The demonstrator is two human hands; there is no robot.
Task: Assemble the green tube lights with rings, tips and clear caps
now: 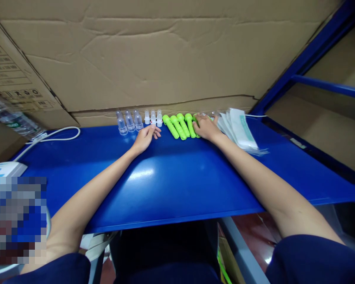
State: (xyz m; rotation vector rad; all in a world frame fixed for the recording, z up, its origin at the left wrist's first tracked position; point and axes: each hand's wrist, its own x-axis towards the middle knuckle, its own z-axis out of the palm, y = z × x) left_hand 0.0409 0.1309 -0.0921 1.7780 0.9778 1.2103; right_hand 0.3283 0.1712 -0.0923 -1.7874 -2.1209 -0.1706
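Observation:
My left hand (144,139) rests on the blue tabletop, fingers loosely bent and apart, nothing seen in it. Its fingertips are just in front of three small white-based clear cone-shaped caps (153,117). Left of these, three larger clear plastic cone-topped pieces (129,121) stand in a row. My right hand (206,125) is closed over the rightmost lime-green stick (198,135), covering most of it. Several similar lime-green plastic sticks with rounded heads (181,128) lie side by side to its left.
White and green plastic packets (239,128) lie right of my right hand. A cardboard sheet (165,59) stands behind the table (177,185). At left are a clear bottle (16,120), a looped white cable (68,136) and a white device (6,169). A blue frame bar (331,86) rises at right.

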